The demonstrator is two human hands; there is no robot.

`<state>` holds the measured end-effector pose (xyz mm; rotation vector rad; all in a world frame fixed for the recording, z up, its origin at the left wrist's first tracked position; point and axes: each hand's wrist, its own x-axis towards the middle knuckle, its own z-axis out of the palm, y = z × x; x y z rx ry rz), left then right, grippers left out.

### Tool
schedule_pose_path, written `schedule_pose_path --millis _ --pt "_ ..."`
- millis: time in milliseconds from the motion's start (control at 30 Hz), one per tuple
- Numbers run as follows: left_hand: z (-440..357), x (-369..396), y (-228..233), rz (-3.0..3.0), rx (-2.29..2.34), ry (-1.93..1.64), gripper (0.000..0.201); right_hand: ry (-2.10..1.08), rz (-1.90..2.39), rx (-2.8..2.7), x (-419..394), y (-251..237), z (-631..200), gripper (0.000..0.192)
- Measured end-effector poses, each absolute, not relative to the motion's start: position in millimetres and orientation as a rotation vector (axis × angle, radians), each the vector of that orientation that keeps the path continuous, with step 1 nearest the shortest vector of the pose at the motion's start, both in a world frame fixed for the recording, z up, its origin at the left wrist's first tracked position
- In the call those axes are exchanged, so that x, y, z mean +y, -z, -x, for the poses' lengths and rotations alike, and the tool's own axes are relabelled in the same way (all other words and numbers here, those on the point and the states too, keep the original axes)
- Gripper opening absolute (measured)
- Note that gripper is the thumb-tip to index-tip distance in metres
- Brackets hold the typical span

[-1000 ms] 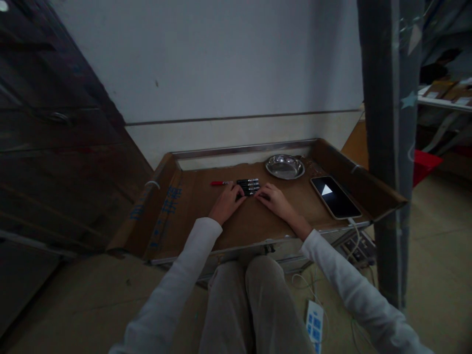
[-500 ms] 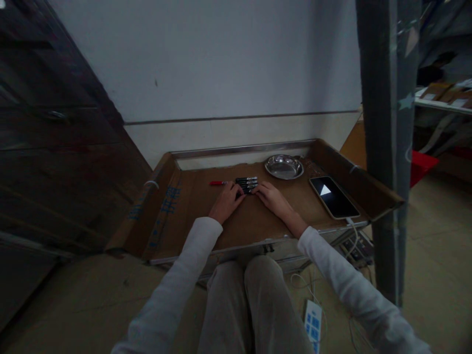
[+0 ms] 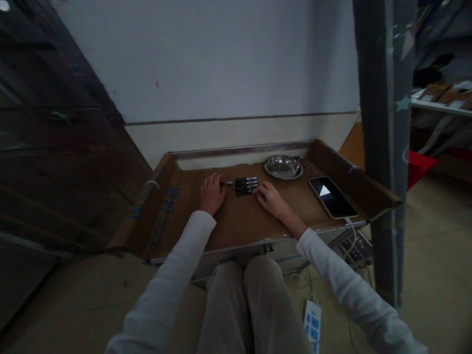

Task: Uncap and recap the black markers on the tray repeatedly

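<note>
Dim home room: low cardboard-lined desk (image 3: 228, 226) against white wall (image 3: 221, 64), dark wooden cabinet (image 3: 55, 137), power strip (image 3: 313, 324) on floor (image 3: 435, 236).

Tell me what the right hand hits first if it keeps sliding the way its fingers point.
The right hand points up-left along the cardboard, fingertips at the right end of the black pens, so it would likely meet those first. Whether they already touch is unclear in the dim light.
</note>
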<state>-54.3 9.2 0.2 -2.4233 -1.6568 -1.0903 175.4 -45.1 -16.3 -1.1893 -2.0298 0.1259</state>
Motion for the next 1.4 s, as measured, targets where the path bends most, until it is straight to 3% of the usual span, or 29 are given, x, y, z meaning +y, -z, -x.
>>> schedule_pose_path --millis 167,500,600,733,867,1033,1400 --pt "75 15 1 2.376 -1.754 0.965 0.011 -0.219 1.125 -1.997 -53 9 -173 0.023" --pt "72 -13 -10 2.645 -1.755 1.442 0.020 -0.248 1.094 -2.120 -47 6 -160 0.023" --pt "61 -30 -19 2.765 -1.664 1.450 0.023 -0.509 1.063 -1.767 -45 7 -154 0.021" --pt "43 -44 -31 2.865 -1.510 1.394 0.019 -1.158 0.972 -1.283 -47 4 -145 0.037" --pt "25 -44 -38 2.872 -1.393 1.545 0.028 -1.517 0.776 -1.122 -49 1 -143 0.027" --pt "10 -43 -46 2.822 -1.348 1.849 0.037 -1.538 0.730 -1.141 -45 3 -148 0.017" --pt "34 -36 -53 2.461 -1.491 2.252 0.030 -1.571 0.682 -0.973 -40 5 -158 0.029"
